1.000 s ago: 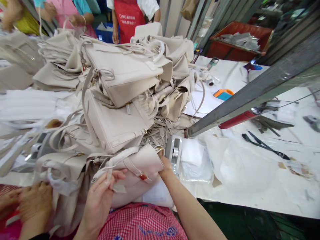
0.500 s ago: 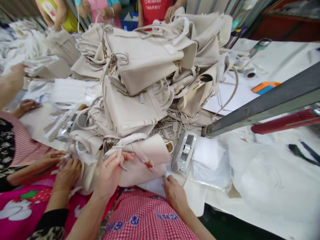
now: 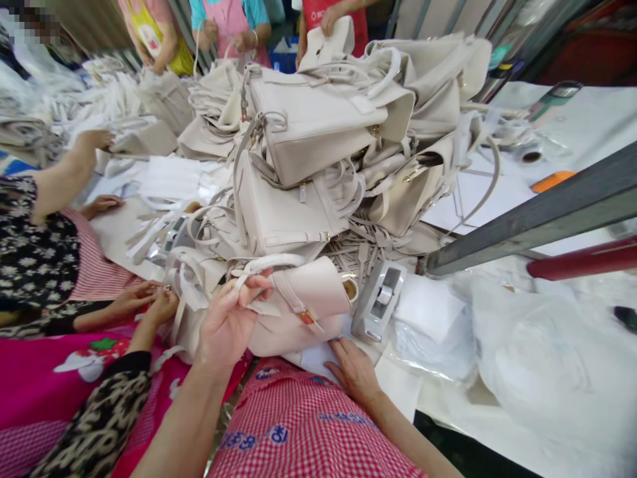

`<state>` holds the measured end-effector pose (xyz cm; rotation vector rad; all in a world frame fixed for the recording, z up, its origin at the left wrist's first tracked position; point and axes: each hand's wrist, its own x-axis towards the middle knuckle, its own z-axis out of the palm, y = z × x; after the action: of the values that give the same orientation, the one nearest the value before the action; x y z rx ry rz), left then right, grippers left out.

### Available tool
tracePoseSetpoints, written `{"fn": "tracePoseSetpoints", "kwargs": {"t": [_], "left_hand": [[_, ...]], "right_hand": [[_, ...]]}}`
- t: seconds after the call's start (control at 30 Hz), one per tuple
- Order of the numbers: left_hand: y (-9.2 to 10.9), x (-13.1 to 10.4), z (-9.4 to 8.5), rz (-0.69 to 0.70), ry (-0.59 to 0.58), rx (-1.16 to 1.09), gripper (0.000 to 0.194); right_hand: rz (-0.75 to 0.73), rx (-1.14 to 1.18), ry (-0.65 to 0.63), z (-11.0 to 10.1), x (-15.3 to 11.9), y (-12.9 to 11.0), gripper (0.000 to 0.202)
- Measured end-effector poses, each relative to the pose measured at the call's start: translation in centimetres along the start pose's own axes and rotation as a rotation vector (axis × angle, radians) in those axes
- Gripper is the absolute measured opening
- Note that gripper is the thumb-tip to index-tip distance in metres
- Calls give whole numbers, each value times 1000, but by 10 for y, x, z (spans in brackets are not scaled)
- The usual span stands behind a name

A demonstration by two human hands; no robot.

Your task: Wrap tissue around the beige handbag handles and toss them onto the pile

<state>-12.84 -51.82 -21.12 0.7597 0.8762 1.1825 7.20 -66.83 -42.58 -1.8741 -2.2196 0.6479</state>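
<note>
A cream handbag [image 3: 308,309] lies on its side at the near table edge, in front of a tall heap of like handbags [image 3: 323,126]. My left hand [image 3: 231,322] pinches the bag's strap and a small tab between thumb and fingers. My right hand [image 3: 354,372] rests flat on white paper [image 3: 318,358] lying under the bag at the table edge, fingers spread, holding nothing. A grey tape dispenser [image 3: 381,302] stands just right of the bag.
A co-worker's hands [image 3: 146,302] work on another bag at my left; more people stand at the far side. A grey metal bar [image 3: 537,216] slants across the right. Clear plastic bags [image 3: 527,358] cover the white table on the right.
My right hand let go of the bag's right end and dropped to the paper at the table edge. My left hand raised the strap slightly. The view swung left.
</note>
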Motion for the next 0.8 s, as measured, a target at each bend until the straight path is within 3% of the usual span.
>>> {"fn": "tracePoseSetpoints", "kwargs": {"t": [0.23, 0.37, 0.43, 0.5, 0.57, 0.63, 0.7, 0.8], "left_hand": [[-9, -3, -3, -33, -58, 53, 23], [-9, -20, -8, -87, -19, 215, 28], [-8, -25, -12, -181, -2, 257, 31], [-8, -28, -14, -249, 18, 250, 33], [-9, -31, -16, -269, 21, 262, 34], [-9, -36, -17, -282, -4, 311, 33], [-8, -44, -17, -331, -36, 331, 33], [-5, -57, -18, -434, -80, 167, 35]], "right_hand": [[-1, 76, -8, -4, 6, 8, 21], [-16, 189, 26, -30, -4, 8, 25], [43, 400, 10, -54, -11, 4, 24], [220, 789, -35, -80, -17, -2, 29], [418, 1184, -70, -106, -23, -9, 39], [476, 1389, -50, -130, -29, -17, 42], [391, 1387, 13, -150, -34, -26, 37], [61, 970, 119, -167, -36, -39, 22]]}}
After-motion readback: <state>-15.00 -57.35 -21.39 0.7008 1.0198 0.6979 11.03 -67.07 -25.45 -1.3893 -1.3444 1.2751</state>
